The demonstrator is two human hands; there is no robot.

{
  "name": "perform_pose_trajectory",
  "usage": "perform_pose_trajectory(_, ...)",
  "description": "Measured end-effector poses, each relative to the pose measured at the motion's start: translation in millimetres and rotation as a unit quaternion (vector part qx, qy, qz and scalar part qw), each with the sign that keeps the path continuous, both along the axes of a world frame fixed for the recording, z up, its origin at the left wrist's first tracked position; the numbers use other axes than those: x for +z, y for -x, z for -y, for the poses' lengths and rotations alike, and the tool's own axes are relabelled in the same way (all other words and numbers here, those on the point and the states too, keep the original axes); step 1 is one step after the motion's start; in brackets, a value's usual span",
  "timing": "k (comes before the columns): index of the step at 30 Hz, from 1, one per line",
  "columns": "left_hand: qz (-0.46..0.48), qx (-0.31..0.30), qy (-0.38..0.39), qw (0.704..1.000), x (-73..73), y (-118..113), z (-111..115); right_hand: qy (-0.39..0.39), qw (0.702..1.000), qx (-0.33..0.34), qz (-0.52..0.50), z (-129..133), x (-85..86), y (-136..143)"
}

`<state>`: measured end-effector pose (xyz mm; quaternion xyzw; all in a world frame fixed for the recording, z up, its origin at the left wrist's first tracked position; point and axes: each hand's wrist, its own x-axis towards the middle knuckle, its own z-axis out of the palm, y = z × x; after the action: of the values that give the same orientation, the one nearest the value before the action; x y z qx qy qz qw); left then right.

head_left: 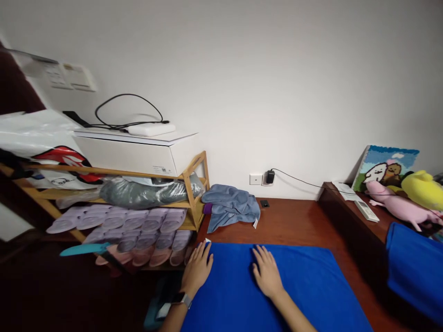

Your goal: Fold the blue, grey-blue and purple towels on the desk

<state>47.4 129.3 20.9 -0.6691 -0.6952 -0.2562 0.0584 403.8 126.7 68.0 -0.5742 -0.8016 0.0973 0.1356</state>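
A bright blue cloth (238,295) lies spread over the reddish-brown wooden table. My left hand (198,267) rests at its far left corner, fingers stretched out, with a small white tag just beyond the fingertips. A watch circles that wrist. Lying on the cloth near its far edge, my right hand (267,272) has its fingers extended and holds nothing. Past the cloth, a crumpled grey-blue towel (231,207) sits against the shoe rack.
On the left stands a wooden rack (194,193) with several slippers (128,219), a white box (128,152) and cables. A charger (270,176) is plugged into the wall. To the right, a raised ledge holds a remote (367,210), plush toys (398,203) and another blue cloth (413,272).
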Motion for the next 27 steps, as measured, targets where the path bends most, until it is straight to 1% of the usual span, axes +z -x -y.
perform_pose_trajectory(4, -0.046, -0.009, 0.053, 0.997, -13.8, 1, -4, 0.060, 0.990, 0.112, -0.059, -5, 13.1, 95)
perform_pose_trajectory(6, -0.055, -0.009, 0.070, 0.996, -17.4, 4, -7, 0.086, 0.984, 0.138, -0.069, -8, 15.9, 133)
perform_pose_trajectory(8, -0.059, -0.008, 0.077, 0.995, -18.2, 7, -10, 0.100, 0.983, 0.141, -0.066, -14, 15.7, 156)
perform_pose_trajectory(9, -0.059, -0.006, 0.080, 0.995, -17.6, 7, -12, 0.103, 0.983, 0.136, -0.063, -17, 14.3, 160)
perform_pose_trajectory(10, -0.058, -0.004, 0.084, 0.995, -16.4, 8, -14, 0.102, 0.985, 0.127, -0.060, -21, 12.1, 158)
perform_pose_trajectory(11, -0.056, -0.003, 0.090, 0.994, -14.8, 9, -15, 0.098, 0.987, 0.112, -0.057, -26, 9.0, 150)
perform_pose_trajectory(12, -0.053, -0.002, 0.096, 0.994, -13.0, 9, -17, 0.094, 0.990, 0.091, -0.051, -30, 5.3, 136)
perform_pose_trajectory(14, -0.047, -0.001, 0.106, 0.993, -9.6, 10, -20, 0.085, 0.995, 0.040, -0.028, -38, -3.5, 93)
perform_pose_trajectory(16, -0.044, -0.001, 0.106, 0.993, -7.9, 10, -23, 0.078, 0.997, -0.016, 0.006, -44, -12.3, 37)
perform_pose_trajectory(18, -0.045, 0.000, 0.105, 0.993, -8.0, 11, -25, 0.077, 0.994, -0.071, 0.040, -49, -19.5, -26)
perform_pose_trajectory(20, -0.049, 0.000, 0.108, 0.993, -9.4, 12, -26, 0.078, 0.986, -0.131, 0.069, -53, -24.9, -88)
perform_pose_trajectory(22, -0.052, 0.002, 0.111, 0.992, -11.2, 13, -28, 0.081, 0.975, -0.186, 0.092, -57, -29.0, -140)
perform_pose_trajectory(24, -0.056, 0.004, 0.112, 0.992, -13.1, 14, -29, 0.088, 0.965, -0.223, 0.108, -62, -32.4, -180)
perform_pose_trajectory(25, -0.058, 0.005, 0.112, 0.992, -14.0, 15, -31, 0.091, 0.961, -0.235, 0.113, -65, -33.8, -194)
perform_pose_trajectory(27, -0.063, 0.008, 0.110, 0.992, -15.7, 15, -34, 0.097, 0.957, -0.247, 0.119, -73, -36.1, -212)
